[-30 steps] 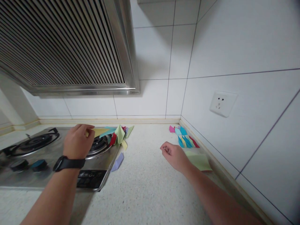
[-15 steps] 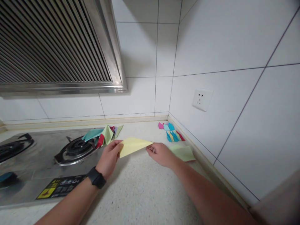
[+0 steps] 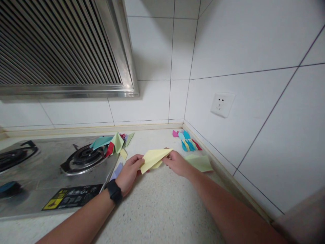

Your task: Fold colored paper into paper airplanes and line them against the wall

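A folded yellow paper (image 3: 154, 158) hangs just above the speckled countertop (image 3: 157, 210), held at both ends. My left hand (image 3: 130, 173), with a black watch on its wrist, pinches the paper's lower left corner. My right hand (image 3: 176, 163) grips its upper right tip. A loose heap of folded coloured papers (image 3: 114, 144) lies at the stove's right edge. Behind my right hand a pale green sheet (image 3: 200, 162) lies flat by the wall.
A gas stove (image 3: 50, 169) fills the left, under a steel range hood (image 3: 63, 51). A row of small folded papers (image 3: 187, 142) sits in the corner. A purple slip (image 3: 116, 171) lies by the stove. A wall socket (image 3: 222, 104) is on the right tiles.
My left hand took a yellow paper from the heap on the stove and brought it to the right. My right hand closed on its other end, and the two hands have drawn nearer.
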Demonstrator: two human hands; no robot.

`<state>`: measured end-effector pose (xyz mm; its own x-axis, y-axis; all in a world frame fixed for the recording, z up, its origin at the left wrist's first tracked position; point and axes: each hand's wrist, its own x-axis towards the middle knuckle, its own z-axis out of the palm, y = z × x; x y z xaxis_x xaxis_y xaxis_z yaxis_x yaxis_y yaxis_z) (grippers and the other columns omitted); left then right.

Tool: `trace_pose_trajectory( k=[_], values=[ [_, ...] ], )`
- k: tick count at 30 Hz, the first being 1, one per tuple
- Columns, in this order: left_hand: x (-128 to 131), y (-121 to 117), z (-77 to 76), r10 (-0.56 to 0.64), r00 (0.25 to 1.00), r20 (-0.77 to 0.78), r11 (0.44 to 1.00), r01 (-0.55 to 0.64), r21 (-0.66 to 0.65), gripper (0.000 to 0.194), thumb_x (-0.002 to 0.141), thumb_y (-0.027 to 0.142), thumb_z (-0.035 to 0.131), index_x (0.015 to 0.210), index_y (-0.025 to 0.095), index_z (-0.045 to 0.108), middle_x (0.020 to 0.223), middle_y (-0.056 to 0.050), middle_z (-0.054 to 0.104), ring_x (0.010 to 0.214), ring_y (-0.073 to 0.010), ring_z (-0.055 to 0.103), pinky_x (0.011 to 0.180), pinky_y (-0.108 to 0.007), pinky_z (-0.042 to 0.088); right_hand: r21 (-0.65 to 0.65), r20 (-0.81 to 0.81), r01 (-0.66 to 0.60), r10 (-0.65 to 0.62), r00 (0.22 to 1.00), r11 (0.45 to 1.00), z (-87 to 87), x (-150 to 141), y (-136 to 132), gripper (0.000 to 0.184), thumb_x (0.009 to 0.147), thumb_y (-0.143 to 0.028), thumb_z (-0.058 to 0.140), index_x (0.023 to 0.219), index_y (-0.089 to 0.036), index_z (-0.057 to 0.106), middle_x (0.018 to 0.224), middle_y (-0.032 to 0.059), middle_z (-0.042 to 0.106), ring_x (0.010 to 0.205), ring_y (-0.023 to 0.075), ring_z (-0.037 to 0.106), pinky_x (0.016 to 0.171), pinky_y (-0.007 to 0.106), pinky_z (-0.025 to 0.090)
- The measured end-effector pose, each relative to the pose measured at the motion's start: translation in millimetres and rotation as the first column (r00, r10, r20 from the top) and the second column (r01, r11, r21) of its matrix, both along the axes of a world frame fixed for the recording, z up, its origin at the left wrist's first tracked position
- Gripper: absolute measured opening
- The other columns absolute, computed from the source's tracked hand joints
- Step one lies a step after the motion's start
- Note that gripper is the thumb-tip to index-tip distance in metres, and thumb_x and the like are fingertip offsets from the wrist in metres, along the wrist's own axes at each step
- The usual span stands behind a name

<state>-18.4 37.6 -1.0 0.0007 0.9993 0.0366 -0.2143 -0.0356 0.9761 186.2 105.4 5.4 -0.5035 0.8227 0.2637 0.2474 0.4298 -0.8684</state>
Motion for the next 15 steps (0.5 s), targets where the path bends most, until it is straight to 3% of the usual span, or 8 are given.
trace_pose_trajectory(
  k=[3, 6, 10, 15],
  values=[
    [3.6, -6.4, 2.2, -0.174, 0.981, -0.085, 0.985, 0.174, -0.006, 0.029, 0.08, 0.042, 0.062, 0.095, 0.017, 0.061, 0.082, -0.002, 0.056, 0.066, -0.0118, 0.052, 0.057, -0.023, 0.046, -0.06, -0.061, 0.015, -0.019, 0.998, 0.998, -1.3, -0.2, 3.3, 0.019, 0.084, -0.029, 0.053, 0.094, -0.015, 0.06, 0.073, -0.0009, 0.056, 0.057, 0.0086, 0.045, 0.049, 0.019, 0.033],
    [8.0, -11.5, 2.0, -0.349, 0.916, -0.2, 0.934, 0.357, 0.004, 0.035, 0.079, 0.042, 0.064, 0.104, 0.017, 0.06, 0.081, -0.002, 0.056, 0.066, -0.0117, 0.05, 0.054, -0.021, 0.041, -0.124, -0.123, -0.049, 0.034, 0.992, 0.991, -2.6, -0.4, 5.0, 0.018, 0.084, -0.032, 0.052, 0.084, -0.016, 0.059, 0.066, -0.0027, 0.053, 0.053, 0.008, 0.043, 0.047, 0.019, 0.031],
    [12.6, -12.6, -0.1, -0.37, 0.886, -0.279, 0.919, 0.393, 0.032, 0.039, 0.084, 0.043, 0.058, 0.115, 0.018, 0.058, 0.087, -0.004, 0.058, 0.067, -0.0112, 0.048, 0.055, -0.021, 0.038, -0.166, -0.112, -0.09, 0.072, 0.991, 0.982, -2.7, -3.1, 1.3, 0.017, 0.083, -0.033, 0.054, 0.077, -0.017, 0.058, 0.063, -0.0034, 0.053, 0.052, 0.0083, 0.044, 0.048, 0.02, 0.033],
    [13.3, -7.2, -3.6, -0.352, 0.893, -0.281, 0.924, 0.379, 0.046, 0.041, 0.083, 0.047, 0.058, 0.11, 0.016, 0.061, 0.077, -0.002, 0.055, 0.059, -0.0101, 0.043, 0.051, -0.021, 0.035, -0.09, 0.019, -0.102, 0.104, 0.994, 0.991, 0.8, -7.9, -8.3, 0.018, 0.08, -0.033, 0.06, 0.075, -0.017, 0.06, 0.066, -0.0017, 0.056, 0.061, 0.0113, 0.048, 0.054, 0.021, 0.036]
  ],
)
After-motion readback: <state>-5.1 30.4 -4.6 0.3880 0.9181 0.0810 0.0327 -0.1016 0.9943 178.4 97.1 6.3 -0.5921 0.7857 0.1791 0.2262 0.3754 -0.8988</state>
